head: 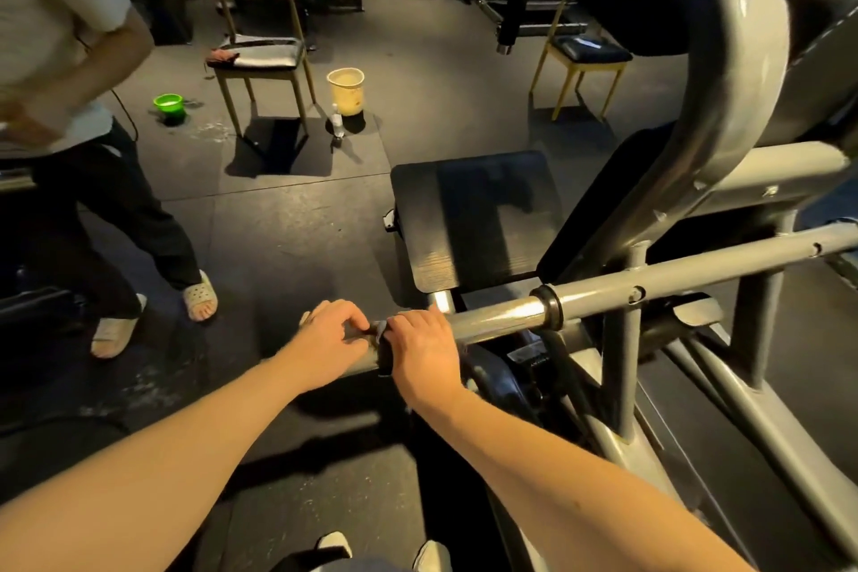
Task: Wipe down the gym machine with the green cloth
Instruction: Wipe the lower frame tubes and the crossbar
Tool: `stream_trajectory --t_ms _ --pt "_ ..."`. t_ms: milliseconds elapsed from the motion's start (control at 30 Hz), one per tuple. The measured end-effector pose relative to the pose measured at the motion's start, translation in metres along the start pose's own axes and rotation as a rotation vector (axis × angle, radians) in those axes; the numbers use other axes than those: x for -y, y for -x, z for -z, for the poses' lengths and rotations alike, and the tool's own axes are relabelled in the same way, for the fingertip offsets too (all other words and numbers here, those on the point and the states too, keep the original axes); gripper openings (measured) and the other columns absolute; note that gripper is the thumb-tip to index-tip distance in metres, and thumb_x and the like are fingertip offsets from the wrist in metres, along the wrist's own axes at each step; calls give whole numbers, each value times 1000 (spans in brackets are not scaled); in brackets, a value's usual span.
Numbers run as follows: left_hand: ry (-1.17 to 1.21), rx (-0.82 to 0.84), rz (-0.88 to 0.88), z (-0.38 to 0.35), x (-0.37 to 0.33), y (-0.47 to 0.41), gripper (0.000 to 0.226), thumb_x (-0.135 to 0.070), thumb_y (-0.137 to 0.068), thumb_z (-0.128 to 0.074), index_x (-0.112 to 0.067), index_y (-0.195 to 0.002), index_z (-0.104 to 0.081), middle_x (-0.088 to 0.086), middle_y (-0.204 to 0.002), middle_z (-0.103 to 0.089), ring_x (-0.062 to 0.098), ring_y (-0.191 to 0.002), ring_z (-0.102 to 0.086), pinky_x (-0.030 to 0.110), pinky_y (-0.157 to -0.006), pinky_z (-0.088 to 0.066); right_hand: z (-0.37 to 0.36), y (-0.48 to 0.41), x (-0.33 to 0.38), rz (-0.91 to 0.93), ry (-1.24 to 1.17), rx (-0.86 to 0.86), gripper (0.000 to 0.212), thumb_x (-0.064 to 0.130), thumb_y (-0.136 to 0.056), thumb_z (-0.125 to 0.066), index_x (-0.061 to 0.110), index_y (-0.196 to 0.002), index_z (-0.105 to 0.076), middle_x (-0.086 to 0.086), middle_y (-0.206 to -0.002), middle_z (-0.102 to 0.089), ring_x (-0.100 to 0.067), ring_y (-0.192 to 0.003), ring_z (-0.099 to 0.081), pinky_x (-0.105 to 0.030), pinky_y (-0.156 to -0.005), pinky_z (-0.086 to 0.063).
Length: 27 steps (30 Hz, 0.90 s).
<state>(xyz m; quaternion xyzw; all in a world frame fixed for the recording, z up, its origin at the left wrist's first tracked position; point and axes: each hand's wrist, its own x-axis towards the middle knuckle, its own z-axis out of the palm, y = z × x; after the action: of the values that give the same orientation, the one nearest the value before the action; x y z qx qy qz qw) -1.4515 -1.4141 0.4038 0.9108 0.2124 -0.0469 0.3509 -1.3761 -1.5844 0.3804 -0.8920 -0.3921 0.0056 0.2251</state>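
Note:
A grey gym machine (724, 209) fills the right side, with a horizontal metal bar (501, 316) that reaches toward me. My right hand (425, 353) curls over the near end of this bar and grips a dark cloth (381, 341) wrapped round it. Only a narrow strip of the cloth shows between my two hands, and it looks dark grey-green here. My left hand (332, 337) sits just left of it, fingers curled, pinching the cloth's edge at the bar's end.
A black padded seat (473, 218) of the machine lies beyond the bar. Another person (69, 116) in sandals stands at the left. Two chairs (260, 56) (582, 56), a cream bucket (346, 88), a bottle (337, 123) and a green bowl (169, 105) stand on the dark rubber floor.

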Motion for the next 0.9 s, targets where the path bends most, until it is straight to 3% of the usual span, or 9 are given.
stream_trajectory --t_ms 100,167,333,400,500,633,767,833,900 --pt "-4 -3 -7 3 0 5 13 -25 -91 -65 -38 -93 -61 -9 -99 -49 11 -95 -45 34 -87 -43 7 3 -36 68 15 -53 11 23 -88 -69 21 -98 -65 2 -102 -67 -22 -100 -59 -45 -106 -43" --pt "-3 -21 -13 2 -3 8 14 -22 -90 -65 -36 -91 -63 -8 -98 -51 11 -93 -46 33 -86 -42 17 4 -63 16 28 -93 8 22 -89 -66 19 -94 -61 0 -95 -64 -25 -95 -58 -45 -104 -43" --pt "6 -141 1 -7 -10 13 10 -13 -89 -67 -23 -91 -68 -11 -90 -53 4 -89 -47 34 -87 -41 48 18 -117 -147 80 -244 15 17 -96 -61 11 -109 -65 -7 -108 -67 -30 -112 -59 -48 -117 -35" --pt "1 -140 25 -8 -11 13 11 -17 -89 -67 -28 -89 -66 -10 -94 -54 6 -93 -47 34 -86 -43 60 21 -132 -236 100 -269 24 15 -94 -64 10 -117 -66 -10 -114 -65 -34 -115 -55 -53 -108 -39" --pt "2 -109 50 -8 -10 13 12 -20 -89 -66 -32 -89 -64 -9 -100 -52 9 -96 -47 30 -81 -42 64 22 -145 -299 105 -188 33 22 -98 -55 16 -130 -59 -6 -124 -59 -32 -115 -54 -48 -99 -41" --pt "16 -84 20 -4 -7 13 15 -21 -88 -66 -36 -87 -63 -10 -98 -51 11 -95 -48 34 -88 -46 61 14 -127 -334 47 -181 34 6 -85 -67 15 -118 -67 -4 -121 -61 -29 -114 -57 -48 -103 -47" --pt "19 0 -27 5 4 12 15 -24 -92 -65 -39 -93 -63 -13 -100 -49 10 -97 -46 33 -94 -42 38 15 -97 -275 36 -177 48 -3 -82 -69 14 -127 -69 -4 -135 -62 -26 -133 -51 -41 -119 -36" --pt "12 14 -76 11 13 15 12 -26 -93 -65 -38 -96 -65 -17 -99 -48 8 -99 -45 33 -96 -39 20 19 -70 -309 -58 -180 52 -7 -85 -69 11 -134 -65 -6 -146 -55 -24 -140 -45 -28 -121 -24" --pt "24 17 -93 21 28 20 8 -30 -94 -67 -37 -98 -65 -19 -100 -49 7 -100 -44 34 -98 -38 2 21 -36 -309 -171 -175 53 -9 -87 -67 7 -137 -61 -8 -149 -51 -25 -143 -42 -28 -122 -21"
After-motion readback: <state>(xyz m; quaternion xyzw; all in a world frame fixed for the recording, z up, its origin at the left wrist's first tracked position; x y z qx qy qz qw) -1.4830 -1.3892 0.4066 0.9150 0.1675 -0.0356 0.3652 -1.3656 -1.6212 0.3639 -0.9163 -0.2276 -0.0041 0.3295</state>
